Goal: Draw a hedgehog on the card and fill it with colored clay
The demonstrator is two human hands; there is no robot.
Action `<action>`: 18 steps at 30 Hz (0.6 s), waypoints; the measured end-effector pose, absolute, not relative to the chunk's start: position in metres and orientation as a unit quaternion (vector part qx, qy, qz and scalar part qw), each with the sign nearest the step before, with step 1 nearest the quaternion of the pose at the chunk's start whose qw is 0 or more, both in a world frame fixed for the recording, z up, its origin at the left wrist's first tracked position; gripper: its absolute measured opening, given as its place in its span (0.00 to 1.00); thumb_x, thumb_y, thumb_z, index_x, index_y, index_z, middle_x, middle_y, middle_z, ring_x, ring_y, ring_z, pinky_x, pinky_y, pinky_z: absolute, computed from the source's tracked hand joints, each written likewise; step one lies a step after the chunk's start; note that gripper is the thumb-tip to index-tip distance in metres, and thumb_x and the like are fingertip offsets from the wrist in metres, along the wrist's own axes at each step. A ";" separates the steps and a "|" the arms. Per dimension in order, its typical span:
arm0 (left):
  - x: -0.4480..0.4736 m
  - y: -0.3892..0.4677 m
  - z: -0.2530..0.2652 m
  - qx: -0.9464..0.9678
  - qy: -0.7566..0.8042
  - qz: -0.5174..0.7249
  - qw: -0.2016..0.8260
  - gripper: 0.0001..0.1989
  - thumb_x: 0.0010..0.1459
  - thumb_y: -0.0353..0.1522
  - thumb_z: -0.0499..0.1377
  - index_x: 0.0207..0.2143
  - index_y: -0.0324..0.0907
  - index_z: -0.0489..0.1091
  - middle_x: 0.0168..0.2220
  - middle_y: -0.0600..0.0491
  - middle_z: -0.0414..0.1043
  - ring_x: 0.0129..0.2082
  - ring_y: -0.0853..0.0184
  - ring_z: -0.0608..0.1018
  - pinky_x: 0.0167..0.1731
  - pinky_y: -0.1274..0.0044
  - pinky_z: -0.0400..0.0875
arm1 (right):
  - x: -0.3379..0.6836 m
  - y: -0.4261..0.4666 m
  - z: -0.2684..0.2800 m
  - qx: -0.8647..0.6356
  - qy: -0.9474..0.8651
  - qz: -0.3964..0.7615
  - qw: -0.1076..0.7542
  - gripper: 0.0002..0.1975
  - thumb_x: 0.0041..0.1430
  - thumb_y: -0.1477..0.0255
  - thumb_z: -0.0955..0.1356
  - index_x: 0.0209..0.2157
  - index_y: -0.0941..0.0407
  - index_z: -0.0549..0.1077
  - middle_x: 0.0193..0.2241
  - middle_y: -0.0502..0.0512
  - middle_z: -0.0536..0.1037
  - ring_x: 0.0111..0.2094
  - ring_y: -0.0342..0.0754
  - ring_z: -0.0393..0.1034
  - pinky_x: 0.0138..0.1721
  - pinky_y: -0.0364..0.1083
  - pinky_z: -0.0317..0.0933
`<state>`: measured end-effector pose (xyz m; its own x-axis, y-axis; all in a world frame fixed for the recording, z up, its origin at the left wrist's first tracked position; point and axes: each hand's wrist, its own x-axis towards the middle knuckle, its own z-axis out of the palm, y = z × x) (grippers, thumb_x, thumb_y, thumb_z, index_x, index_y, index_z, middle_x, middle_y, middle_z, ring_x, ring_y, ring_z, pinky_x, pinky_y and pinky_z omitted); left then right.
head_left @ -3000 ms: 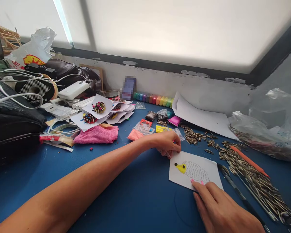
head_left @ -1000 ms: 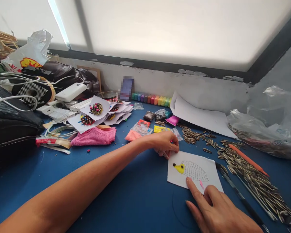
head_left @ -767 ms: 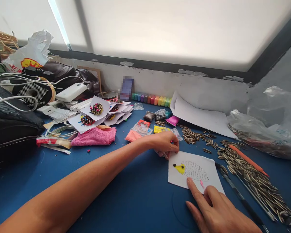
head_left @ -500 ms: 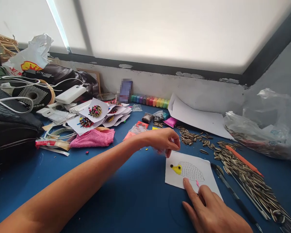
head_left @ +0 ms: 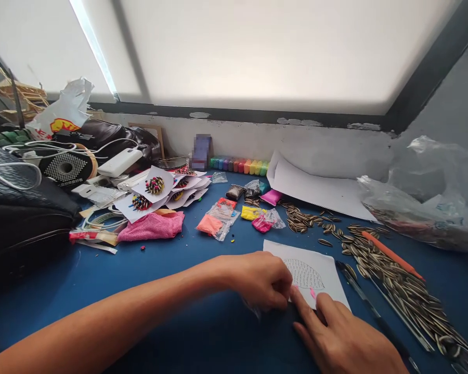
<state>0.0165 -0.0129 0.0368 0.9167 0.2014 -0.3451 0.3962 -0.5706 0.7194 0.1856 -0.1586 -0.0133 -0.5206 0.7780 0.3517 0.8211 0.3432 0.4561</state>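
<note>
A white paper card (head_left: 333,272) lies on the blue table, with a hedgehog body outline (head_left: 306,275) full of small dashes. A pink clay piece (head_left: 312,293) sticks at the outline's lower edge. My right hand (head_left: 345,335) rests over the card's near edge, index finger stretched out and pressing beside a bit of pink clay, thumb apart. My left hand (head_left: 267,283) is closed in a pinch at that fingertip, covering the card's left part. What its fingers hold is hidden; some clear plastic (head_left: 252,307) shows beneath it.
Sunflower seeds (head_left: 401,291), a pen (head_left: 378,317) and an orange stick (head_left: 392,254) lie right of the card. Behind are yellow clay (head_left: 252,213), pink clay packets (head_left: 262,223) and white sheets (head_left: 315,187). Finished hedgehog cards (head_left: 155,185) and a pink cloth (head_left: 152,227) lie left.
My left hand has come down toward me from the card's far edge to my right fingertip, hiding the yellow hedgehog face and uncovering the clay packets. My right hand stays nearly still.
</note>
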 end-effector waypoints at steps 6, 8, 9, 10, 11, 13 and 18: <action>0.017 -0.014 0.039 0.872 0.174 -0.116 0.441 0.01 0.55 0.27 0.58 0.30 0.39 0.69 0.23 0.59 0.71 0.25 0.75 0.73 0.28 0.83 0.66 | 0.190 -0.162 -0.012 -0.490 -0.819 -0.296 0.044 0.23 0.70 0.69 0.53 0.53 0.58 0.72 0.31 0.57 0.75 0.24 0.42 0.71 0.21 0.41 0.62; 0.017 -0.014 0.038 0.873 0.174 -0.113 0.442 0.01 0.55 0.27 0.58 0.30 0.39 0.70 0.23 0.59 0.71 0.25 0.74 0.73 0.28 0.83 0.66 | 0.191 -0.163 -0.011 -0.490 -0.819 -0.295 0.053 0.23 0.70 0.68 0.52 0.53 0.58 0.72 0.30 0.56 0.75 0.24 0.42 0.71 0.21 0.41 0.62; 0.017 -0.014 0.037 0.873 0.174 -0.112 0.441 0.01 0.54 0.28 0.59 0.30 0.39 0.70 0.23 0.59 0.71 0.25 0.74 0.74 0.28 0.83 0.66 | 0.191 -0.163 -0.011 -0.490 -0.818 -0.294 0.057 0.23 0.70 0.68 0.52 0.53 0.58 0.72 0.30 0.56 0.75 0.24 0.42 0.71 0.21 0.41 0.62; 0.017 -0.014 0.037 0.874 0.174 -0.110 0.441 0.01 0.54 0.28 0.59 0.30 0.39 0.70 0.23 0.58 0.71 0.25 0.74 0.74 0.28 0.82 0.66 | 0.191 -0.163 -0.011 -0.491 -0.818 -0.293 0.059 0.23 0.70 0.68 0.52 0.53 0.58 0.72 0.30 0.56 0.75 0.24 0.42 0.72 0.22 0.41 0.62; 0.016 -0.014 0.036 0.874 0.175 -0.109 0.441 0.01 0.54 0.28 0.59 0.30 0.39 0.70 0.24 0.58 0.72 0.25 0.74 0.74 0.28 0.82 0.66 | 0.191 -0.163 -0.011 -0.491 -0.819 -0.290 0.059 0.23 0.70 0.68 0.52 0.54 0.58 0.72 0.30 0.56 0.75 0.25 0.42 0.72 0.22 0.41 0.63; 0.016 -0.014 0.037 0.872 0.179 -0.109 0.443 0.01 0.54 0.28 0.58 0.30 0.39 0.70 0.24 0.58 0.72 0.25 0.73 0.74 0.27 0.82 0.66 | 0.191 -0.163 -0.011 -0.493 -0.820 -0.285 0.060 0.23 0.70 0.68 0.53 0.54 0.59 0.71 0.30 0.55 0.75 0.24 0.42 0.72 0.22 0.40 0.63; 0.015 -0.016 0.041 0.864 0.195 -0.113 0.450 0.02 0.54 0.28 0.58 0.33 0.40 0.69 0.25 0.58 0.72 0.25 0.74 0.74 0.26 0.83 0.66 | 0.192 -0.165 -0.011 -0.502 -0.817 -0.272 0.083 0.21 0.70 0.69 0.53 0.53 0.59 0.71 0.28 0.53 0.74 0.21 0.40 0.70 0.20 0.40 0.61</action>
<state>0.0147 -0.0156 0.0410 0.8984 0.2354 -0.3707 0.4387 -0.5182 0.7341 0.1918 -0.1653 -0.0113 -0.4832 0.7745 0.4083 0.8646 0.3488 0.3616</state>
